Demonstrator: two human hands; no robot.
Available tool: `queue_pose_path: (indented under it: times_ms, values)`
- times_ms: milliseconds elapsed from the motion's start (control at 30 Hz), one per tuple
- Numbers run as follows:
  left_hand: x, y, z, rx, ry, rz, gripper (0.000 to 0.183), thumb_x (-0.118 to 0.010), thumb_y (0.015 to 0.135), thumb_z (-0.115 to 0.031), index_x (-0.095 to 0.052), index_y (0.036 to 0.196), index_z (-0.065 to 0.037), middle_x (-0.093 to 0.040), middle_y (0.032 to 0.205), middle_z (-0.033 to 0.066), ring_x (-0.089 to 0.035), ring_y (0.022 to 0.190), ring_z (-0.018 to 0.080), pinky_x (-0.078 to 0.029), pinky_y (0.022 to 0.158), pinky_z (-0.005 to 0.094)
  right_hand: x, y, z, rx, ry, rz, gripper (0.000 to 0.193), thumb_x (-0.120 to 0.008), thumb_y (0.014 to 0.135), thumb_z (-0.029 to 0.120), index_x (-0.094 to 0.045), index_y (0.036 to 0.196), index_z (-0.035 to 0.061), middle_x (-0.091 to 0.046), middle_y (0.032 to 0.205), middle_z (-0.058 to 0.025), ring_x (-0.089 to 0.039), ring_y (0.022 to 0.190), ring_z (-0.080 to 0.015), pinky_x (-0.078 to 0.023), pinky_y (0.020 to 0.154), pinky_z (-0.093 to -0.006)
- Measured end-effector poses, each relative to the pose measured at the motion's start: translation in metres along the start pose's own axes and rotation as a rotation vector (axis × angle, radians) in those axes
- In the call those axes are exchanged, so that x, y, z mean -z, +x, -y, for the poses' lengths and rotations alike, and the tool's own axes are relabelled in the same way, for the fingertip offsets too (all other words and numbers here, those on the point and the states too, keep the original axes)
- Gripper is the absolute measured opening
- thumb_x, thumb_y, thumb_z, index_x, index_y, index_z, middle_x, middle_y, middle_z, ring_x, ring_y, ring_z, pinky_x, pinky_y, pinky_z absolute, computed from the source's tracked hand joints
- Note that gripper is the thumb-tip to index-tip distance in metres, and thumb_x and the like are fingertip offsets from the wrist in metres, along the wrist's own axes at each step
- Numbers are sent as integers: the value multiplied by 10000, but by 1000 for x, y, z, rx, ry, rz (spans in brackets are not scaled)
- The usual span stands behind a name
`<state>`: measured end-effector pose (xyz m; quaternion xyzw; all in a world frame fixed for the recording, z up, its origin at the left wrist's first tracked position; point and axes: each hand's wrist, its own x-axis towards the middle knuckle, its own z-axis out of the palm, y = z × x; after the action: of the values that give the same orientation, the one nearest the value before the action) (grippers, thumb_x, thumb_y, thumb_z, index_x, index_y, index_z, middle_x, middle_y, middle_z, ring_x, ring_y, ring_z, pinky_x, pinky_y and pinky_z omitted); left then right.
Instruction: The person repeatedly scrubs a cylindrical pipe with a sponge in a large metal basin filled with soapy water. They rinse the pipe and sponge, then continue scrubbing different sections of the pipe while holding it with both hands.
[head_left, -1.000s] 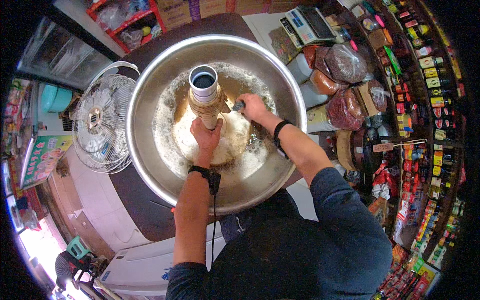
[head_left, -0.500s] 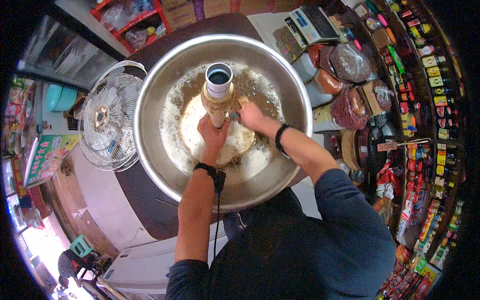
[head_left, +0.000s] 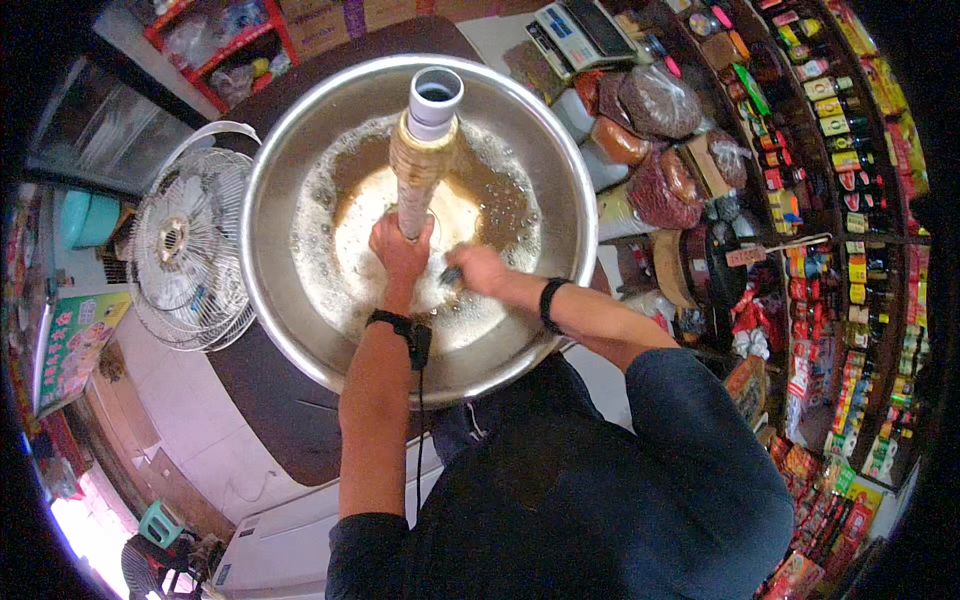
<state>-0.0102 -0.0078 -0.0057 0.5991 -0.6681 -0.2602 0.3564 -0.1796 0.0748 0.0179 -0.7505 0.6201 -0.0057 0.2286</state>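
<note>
A long tan tube-shaped object (head_left: pixel 420 165) with a white pipe-like collar and a dark opening at its far end stands tilted over a wide metal basin (head_left: pixel 262 300). My left hand (head_left: pixel 402 245) is closed round its narrower near end. To the right and nearer to me, my right hand (head_left: pixel 480 270) is curled round a small grey-blue thing (head_left: pixel 451 274), blurred and mostly hidden by the fingers, so its kind is unclear. The small thing is apart from the tube, low over the foam. Brownish water (head_left: pixel 505 200) with white suds fills the basin's bottom.
A wire-caged fan (head_left: pixel 185 245) stands left of the basin on the dark table (head_left: pixel 285 425). Bagged dry goods (head_left: pixel 660 105) and a weighing scale (head_left: pixel 580 35) lie at the right. Shelves of bottles and packets (head_left: pixel 850 200) line the far right. A cord hangs from my left wrist.
My right hand has moved from beside the tube toward me and slightly left, away from its surface. The tube's far end has risen in view. The whole view has shifted a little.
</note>
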Motion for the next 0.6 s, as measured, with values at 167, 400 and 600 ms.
queue_pose_path:
  times_ms: [167,400,600]
  values:
    - [-2,-1,8,-82,23,-9,585,-785,827,-525,-685,1096,-16,-673,1085,187,-578,1113,417,-408,990,551,14,4,-1,86,95,78,274,-687,862,134,-728,1132,146,-718,1118,-133,-713,994,-369,-580,891,-439]
    - [1,0,4,-92,4,23,538,-814,801,-473,-692,1062,-19,-683,1035,173,-601,1064,407,-433,939,552,59,31,-66,-130,-61,-43,307,-755,786,140,-711,1089,121,-686,1098,-155,-685,1048,-369,-565,886,-469]
    - [5,-7,-2,27,15,97,598,-822,787,-494,-666,1180,-71,-644,1157,157,-537,1195,358,-357,1059,528,17,-9,13,25,-46,203,333,-840,733,124,-618,977,79,-697,987,-174,-703,956,-404,-566,823,-503]
